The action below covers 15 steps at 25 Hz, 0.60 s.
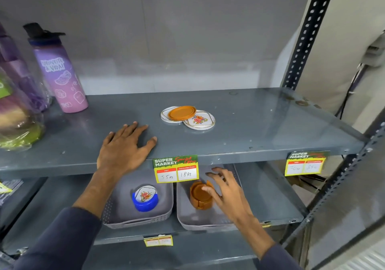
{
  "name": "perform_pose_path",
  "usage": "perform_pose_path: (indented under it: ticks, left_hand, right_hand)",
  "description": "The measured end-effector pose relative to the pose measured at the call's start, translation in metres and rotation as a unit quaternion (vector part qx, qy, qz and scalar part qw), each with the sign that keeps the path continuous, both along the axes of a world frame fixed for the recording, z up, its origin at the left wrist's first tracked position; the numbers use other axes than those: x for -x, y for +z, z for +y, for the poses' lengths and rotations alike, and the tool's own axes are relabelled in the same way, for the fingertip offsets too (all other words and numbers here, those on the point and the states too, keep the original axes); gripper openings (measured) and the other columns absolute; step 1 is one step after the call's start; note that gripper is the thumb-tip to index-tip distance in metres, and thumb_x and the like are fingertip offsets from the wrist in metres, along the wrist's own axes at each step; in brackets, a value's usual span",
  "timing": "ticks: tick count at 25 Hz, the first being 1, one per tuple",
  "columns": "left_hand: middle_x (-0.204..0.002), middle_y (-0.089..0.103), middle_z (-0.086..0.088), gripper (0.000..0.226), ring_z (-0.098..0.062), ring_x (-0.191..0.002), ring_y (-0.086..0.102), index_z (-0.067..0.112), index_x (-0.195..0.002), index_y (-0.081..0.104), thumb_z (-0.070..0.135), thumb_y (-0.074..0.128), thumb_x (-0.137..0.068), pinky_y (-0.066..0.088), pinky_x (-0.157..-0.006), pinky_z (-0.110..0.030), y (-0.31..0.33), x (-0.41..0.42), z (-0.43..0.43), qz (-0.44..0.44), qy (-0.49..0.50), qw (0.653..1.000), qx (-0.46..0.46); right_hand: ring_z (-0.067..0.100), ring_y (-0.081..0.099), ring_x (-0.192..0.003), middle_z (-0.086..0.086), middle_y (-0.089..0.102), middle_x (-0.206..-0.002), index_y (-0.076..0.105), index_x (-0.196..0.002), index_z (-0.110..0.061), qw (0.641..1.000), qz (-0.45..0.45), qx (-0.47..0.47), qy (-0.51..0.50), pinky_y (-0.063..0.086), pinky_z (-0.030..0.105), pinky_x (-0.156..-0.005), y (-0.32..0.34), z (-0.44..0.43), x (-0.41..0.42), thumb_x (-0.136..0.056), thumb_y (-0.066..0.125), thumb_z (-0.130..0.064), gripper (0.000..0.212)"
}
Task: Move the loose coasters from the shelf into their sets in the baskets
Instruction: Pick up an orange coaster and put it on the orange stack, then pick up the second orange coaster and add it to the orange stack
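Nearest, the right hand hovers open and empty by the orange set in the right basket, the floral set sits in the left basket, and the left hand lies flat and empty on the grey metal shelf, where three loose coasters wait farther back, so the task looks only partly done.

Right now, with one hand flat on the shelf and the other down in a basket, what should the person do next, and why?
Probably lift the right hand out of the right basket and reach for the orange coaster. It lies loose on top of two flowered coasters on the shelf, and it matches the orange set below.
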<state>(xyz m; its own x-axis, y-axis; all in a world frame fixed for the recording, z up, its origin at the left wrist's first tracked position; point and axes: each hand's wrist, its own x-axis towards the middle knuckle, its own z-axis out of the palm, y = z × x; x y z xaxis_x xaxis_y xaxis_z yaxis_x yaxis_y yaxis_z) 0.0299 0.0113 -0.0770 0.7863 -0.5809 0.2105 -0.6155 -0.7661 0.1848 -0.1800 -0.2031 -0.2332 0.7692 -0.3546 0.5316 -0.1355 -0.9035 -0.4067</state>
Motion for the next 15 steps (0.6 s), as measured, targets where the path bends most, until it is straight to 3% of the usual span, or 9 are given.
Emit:
perform_pose_path:
  ticks: [2,4,7,11,15]
  left_hand:
    - [-0.165,0.021,0.008,0.083,-0.016,-0.152,0.015,0.039,-0.153,0.028,0.078,0.015,-0.08,0.009,-0.122,-0.045,-0.001,0.0,-0.001,0.003,-0.001,1.0,-0.002]
    - [-0.165,0.019,0.007,0.084,-0.016,-0.153,0.014,0.039,-0.154,0.026,0.078,0.014,-0.081,0.009,-0.122,-0.045,-0.001,0.0,-0.001,0.002,-0.003,1.0,-0.008]
    - [-0.166,0.017,0.008,0.077,-0.016,-0.153,0.012,0.04,-0.154,0.024,0.076,0.019,-0.087,0.008,-0.123,-0.046,-0.003,-0.001,0.0,0.003,-0.004,1.0,-0.011]
    - [-0.166,0.015,0.011,0.071,-0.013,-0.153,0.009,0.042,-0.154,0.022,0.073,0.023,-0.09,0.006,-0.123,-0.045,-0.004,0.002,-0.001,0.008,0.002,1.0,-0.003]
    - [-0.166,0.014,0.013,0.072,-0.012,-0.153,0.008,0.043,-0.154,0.022,0.074,0.022,-0.089,0.006,-0.124,-0.043,-0.002,0.002,-0.001,0.009,0.005,1.0,0.017]
  right_hand:
    - [0.021,0.066,-0.099,0.002,0.065,-0.118,0.073,-0.112,-0.016,0.989,-0.116,0.093,0.017,0.06,0.033,-0.08,0.026,0.012,0.022,-0.098,0.065,-0.043,0.031]
    - [0.024,0.069,-0.091,0.008,0.072,-0.106,0.077,-0.105,-0.009,0.968,-0.205,0.143,0.033,0.059,0.032,-0.08,0.06,0.025,0.037,-0.097,0.07,-0.038,0.031]
    - [0.024,0.069,-0.089,0.011,0.073,-0.102,0.078,-0.105,-0.003,0.952,-0.275,0.129,0.026,0.058,0.031,-0.084,0.111,0.031,0.035,-0.096,0.071,-0.037,0.036]
    - [0.018,0.063,-0.097,0.0,0.062,-0.114,0.071,-0.12,-0.008,0.962,-0.268,0.043,0.019,0.055,0.028,-0.088,0.154,0.02,0.006,-0.094,0.071,-0.04,0.041]
    - [0.014,0.054,-0.116,-0.008,0.058,-0.126,0.051,-0.143,-0.024,0.983,-0.16,-0.086,0.003,0.041,0.007,-0.095,0.183,0.009,-0.043,-0.082,0.08,-0.046,0.071]
